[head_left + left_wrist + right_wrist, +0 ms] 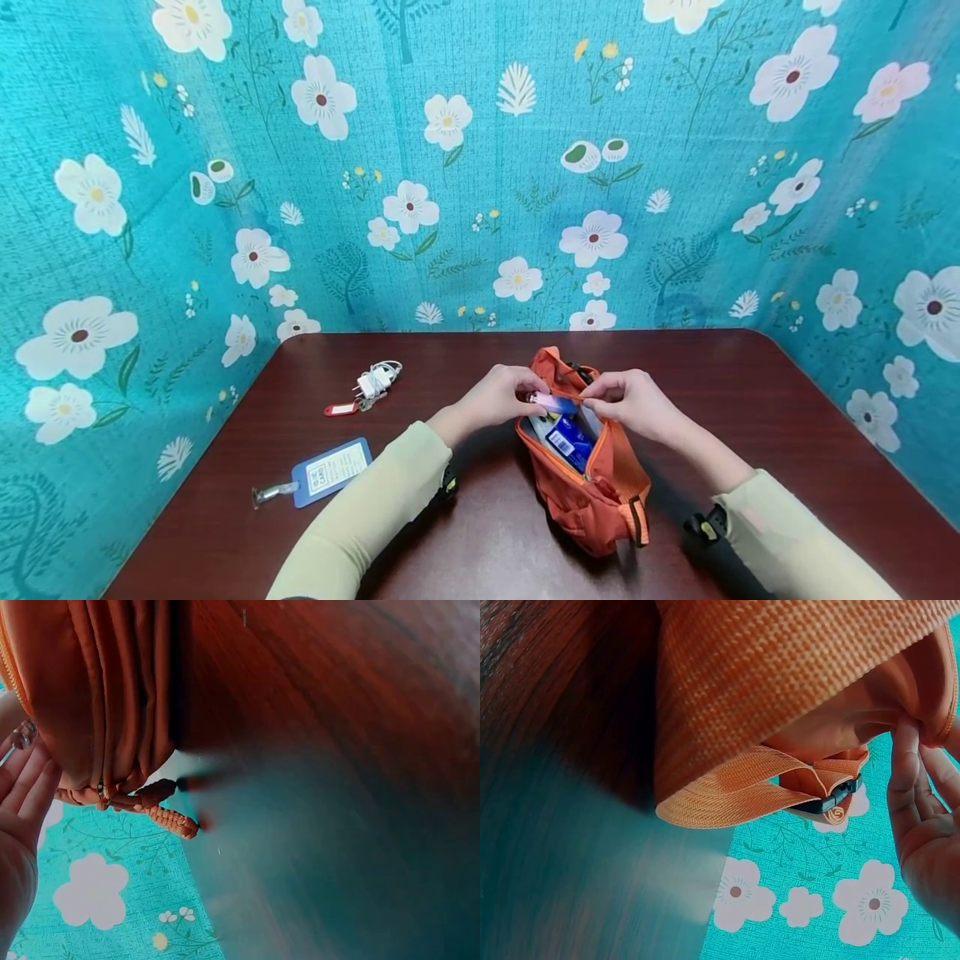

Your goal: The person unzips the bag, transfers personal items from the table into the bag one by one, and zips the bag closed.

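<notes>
An orange zip bag (573,500) stands on the table with its top unzipped. Inside lie a blue packet with a white barcode label (570,442) and other items partly hidden. Over the opening, my left hand (504,393) pinches a slim pink-to-blue object (553,403) between thumb and fingers; its kind I cannot tell. A shiny end of that object (25,733) shows at the fingertips in the left wrist view. My right hand (630,402) pinches the bag's rim on the right side. In the right wrist view, the right fingers (906,769) hold the orange fabric edge.
Left on the table lie a white charger with its cable (377,380), a key tag with a red frame (342,409) beside it, and a blue ID card holder (331,472) with a metal clip. A flowered turquoise cloth (450,167) hangs behind the table (465,533).
</notes>
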Demonstrator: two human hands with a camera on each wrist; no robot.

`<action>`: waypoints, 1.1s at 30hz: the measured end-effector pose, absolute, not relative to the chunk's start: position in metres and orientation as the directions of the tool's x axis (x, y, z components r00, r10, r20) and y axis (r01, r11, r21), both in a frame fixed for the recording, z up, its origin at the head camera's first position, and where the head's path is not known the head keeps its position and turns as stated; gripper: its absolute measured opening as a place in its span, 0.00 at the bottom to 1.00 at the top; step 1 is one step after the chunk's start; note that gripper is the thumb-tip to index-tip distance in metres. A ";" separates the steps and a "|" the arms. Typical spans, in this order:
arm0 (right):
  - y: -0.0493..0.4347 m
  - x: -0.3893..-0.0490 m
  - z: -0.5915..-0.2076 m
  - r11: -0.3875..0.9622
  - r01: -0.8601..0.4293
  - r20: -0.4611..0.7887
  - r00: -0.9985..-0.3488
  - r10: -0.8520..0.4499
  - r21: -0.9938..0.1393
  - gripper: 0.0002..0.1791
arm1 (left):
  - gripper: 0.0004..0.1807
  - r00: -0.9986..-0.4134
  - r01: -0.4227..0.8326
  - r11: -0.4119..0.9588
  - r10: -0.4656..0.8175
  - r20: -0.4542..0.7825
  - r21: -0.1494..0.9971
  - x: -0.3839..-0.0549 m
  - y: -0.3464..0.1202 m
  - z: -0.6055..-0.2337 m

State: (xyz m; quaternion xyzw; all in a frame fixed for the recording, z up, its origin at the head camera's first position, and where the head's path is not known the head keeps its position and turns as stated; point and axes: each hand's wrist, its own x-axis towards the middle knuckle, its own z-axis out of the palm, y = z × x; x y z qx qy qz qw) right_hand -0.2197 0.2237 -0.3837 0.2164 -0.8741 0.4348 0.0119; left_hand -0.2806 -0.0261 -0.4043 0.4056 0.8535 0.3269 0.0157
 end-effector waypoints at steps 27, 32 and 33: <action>0.224 -0.221 -0.384 0.524 -0.390 0.206 -0.904 -0.374 -0.757 0.05 | 0.12 -0.586 0.781 0.413 0.743 0.323 0.468 -0.276 -0.033 -0.406; 0.225 -0.220 -0.383 0.538 -0.386 0.204 -0.908 -0.366 -0.750 0.05 | 0.11 -0.552 0.802 0.364 0.754 0.354 0.474 -0.266 -0.035 -0.402; 0.225 -0.220 -0.382 0.541 -0.386 0.205 -0.908 -0.366 -0.747 0.05 | 0.11 -0.540 0.806 0.341 0.760 0.362 0.484 -0.263 -0.036 -0.401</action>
